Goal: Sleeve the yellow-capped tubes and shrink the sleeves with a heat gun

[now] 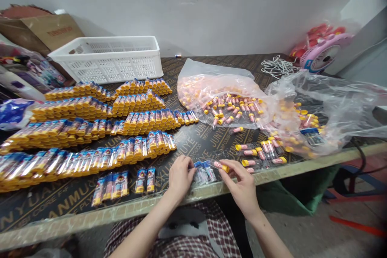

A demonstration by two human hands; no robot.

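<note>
My right hand (242,183) pinches a small clear tube with a yellow cap (221,166) between thumb and fingers, its capped end toward the hand. Just left of that tube, a small pile of clear packets with blue tops (204,172) lies near the table's front edge. At the left side of this pile is my left hand (180,175), its fingers curled and closed toward the thumb; whatever is in the fingertips is too small to make out. Several loose yellow-capped tubes (267,150) lie to the right, beyond my right hand.
Stacked rows of blue-and-yellow packed tubes (102,157) cover the table's left side. Behind them stands a white plastic basket (111,62). Clear bags of tubes (223,82) spread across the right, with a pink fan (326,54) and a white cable (278,67) behind.
</note>
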